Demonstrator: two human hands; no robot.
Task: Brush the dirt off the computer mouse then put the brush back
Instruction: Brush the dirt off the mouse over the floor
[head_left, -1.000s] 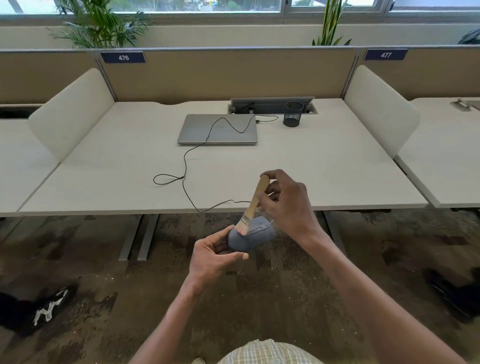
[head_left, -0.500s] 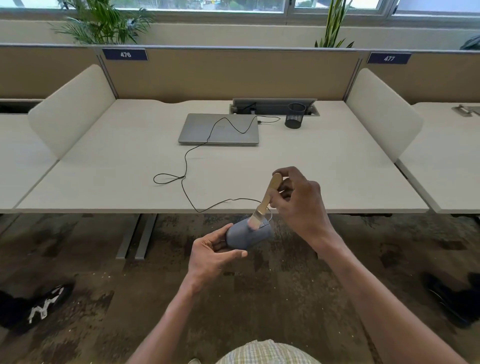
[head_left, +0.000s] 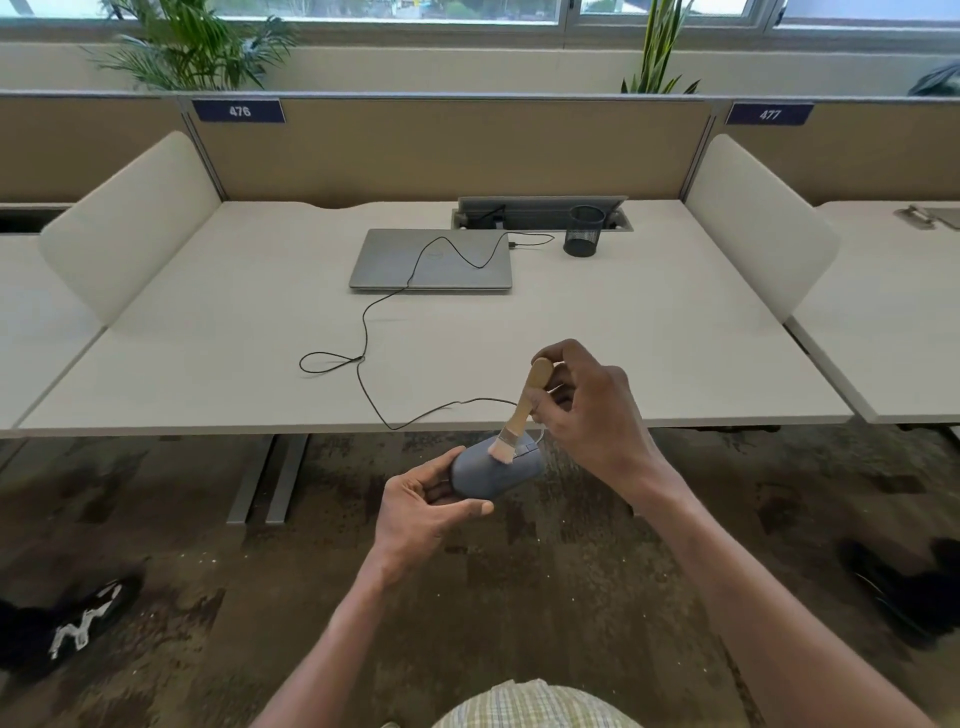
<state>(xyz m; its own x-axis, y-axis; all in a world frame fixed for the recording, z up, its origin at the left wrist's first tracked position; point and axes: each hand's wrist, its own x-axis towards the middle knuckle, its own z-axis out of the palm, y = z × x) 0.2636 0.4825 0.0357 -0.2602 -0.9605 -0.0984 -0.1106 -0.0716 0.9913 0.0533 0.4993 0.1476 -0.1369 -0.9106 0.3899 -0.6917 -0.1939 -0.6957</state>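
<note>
A grey-blue computer mouse (head_left: 488, 470) is held in the air just in front of the desk's near edge. My left hand (head_left: 423, 506) grips its rear end from below, thumb along its side. My right hand (head_left: 589, 415) pinches the wooden handle of a small brush (head_left: 524, 410). The brush's pale bristles touch the top of the mouse near its buttons. The mouse's black cable (head_left: 374, 384) trails over the desk edge and loops back across the top.
The white desk (head_left: 649, 353) carries a closed grey laptop (head_left: 431, 260) and a black mesh pen cup (head_left: 584, 231) beside an open cable tray (head_left: 540, 210). White side dividers (head_left: 753, 218) flank the desk. Dark shoes (head_left: 67, 623) lie on the carpet at left.
The brush has swept back from the mouse's front end toward its middle. Both hands stay in about the same place below the desk edge.
</note>
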